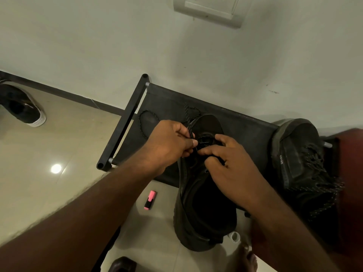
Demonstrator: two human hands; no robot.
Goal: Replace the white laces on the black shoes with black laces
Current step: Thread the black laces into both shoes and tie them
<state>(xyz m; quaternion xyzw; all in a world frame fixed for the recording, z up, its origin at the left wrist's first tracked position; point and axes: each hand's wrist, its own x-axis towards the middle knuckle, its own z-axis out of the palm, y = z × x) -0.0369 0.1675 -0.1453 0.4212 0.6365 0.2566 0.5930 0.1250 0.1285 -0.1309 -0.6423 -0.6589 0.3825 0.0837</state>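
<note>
Black rack (245,126) by the wall: my left grip (169,146) pinches the black lace (188,122), right grip (233,169) clutches the shoe (208,122).

A pale wall (98,36) is fitted with a white switch plate (210,10). Glossy beige floor tiles (39,193) are edged by dark skirting (68,94); a light (56,168) is reflected at left. A black rack (241,124) is set against the wall.
</note>
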